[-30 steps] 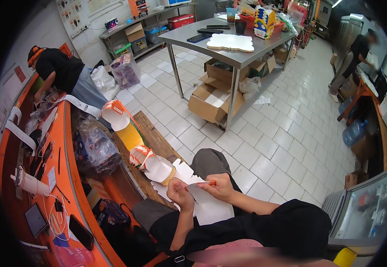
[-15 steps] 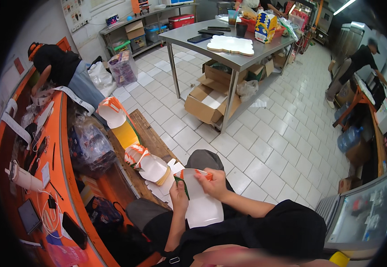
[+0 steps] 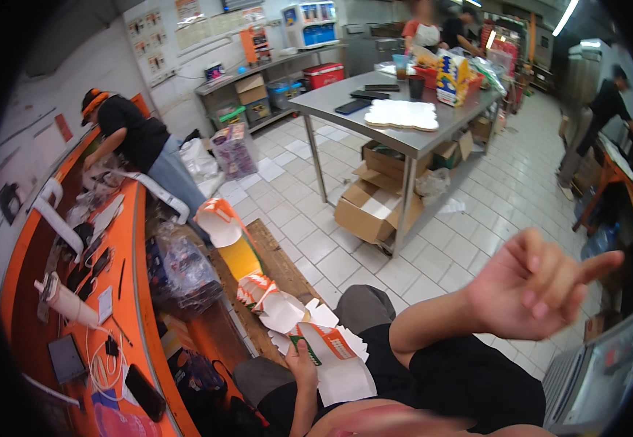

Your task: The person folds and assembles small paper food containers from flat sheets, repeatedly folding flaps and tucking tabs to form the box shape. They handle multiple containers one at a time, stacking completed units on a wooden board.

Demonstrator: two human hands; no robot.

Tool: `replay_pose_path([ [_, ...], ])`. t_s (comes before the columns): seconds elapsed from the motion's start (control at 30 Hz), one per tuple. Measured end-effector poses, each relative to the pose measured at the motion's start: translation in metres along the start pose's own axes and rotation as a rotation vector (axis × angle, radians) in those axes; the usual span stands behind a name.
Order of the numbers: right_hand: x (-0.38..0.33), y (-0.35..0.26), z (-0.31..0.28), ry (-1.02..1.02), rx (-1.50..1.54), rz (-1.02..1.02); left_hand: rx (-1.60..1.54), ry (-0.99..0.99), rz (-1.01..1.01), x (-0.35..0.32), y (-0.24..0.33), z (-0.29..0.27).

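My left hand (image 3: pixel 304 362) grips a flat white and orange paper food box (image 3: pixel 329 348) low in the middle, above my lap. A pile of white flat box blanks (image 3: pixel 346 379) rests on my knee under it. My right hand (image 3: pixel 535 288) is raised at the right, empty, fingers loosely spread and one finger pointing right. A row of folded orange and white boxes (image 3: pixel 262 295) lies on a wooden pallet (image 3: pixel 276 262) just left of my left hand.
An orange counter (image 3: pixel 123 284) with phones, cables and paper rolls runs along the left. A person in black (image 3: pixel 131 142) leans over its far end. A steel table (image 3: pixel 396 116) with cardboard boxes (image 3: pixel 371 211) underneath stands ahead. Other people stand at the back and right.
My right hand let go of the box and rose up to the right. My left hand still holds the box. The view has tilted up and to the right.
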State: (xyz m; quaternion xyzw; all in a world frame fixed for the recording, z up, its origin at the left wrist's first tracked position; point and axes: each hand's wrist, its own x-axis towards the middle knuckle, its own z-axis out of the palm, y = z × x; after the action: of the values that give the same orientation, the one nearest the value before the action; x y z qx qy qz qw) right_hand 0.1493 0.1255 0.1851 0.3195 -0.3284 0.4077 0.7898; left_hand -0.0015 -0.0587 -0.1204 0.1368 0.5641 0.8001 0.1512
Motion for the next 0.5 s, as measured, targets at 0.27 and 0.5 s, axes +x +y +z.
replay_pose_path([
  [0.27, 0.01, 0.0, 0.033, -0.412, -0.206, 0.001, -0.012, -0.047, -0.097, -0.007, -0.014, -0.008],
  [0.5, 0.018, -0.002, 0.022, -0.609, -0.305, 0.031, -0.004, -0.08, -0.114, -0.001, -0.014, -0.009],
])
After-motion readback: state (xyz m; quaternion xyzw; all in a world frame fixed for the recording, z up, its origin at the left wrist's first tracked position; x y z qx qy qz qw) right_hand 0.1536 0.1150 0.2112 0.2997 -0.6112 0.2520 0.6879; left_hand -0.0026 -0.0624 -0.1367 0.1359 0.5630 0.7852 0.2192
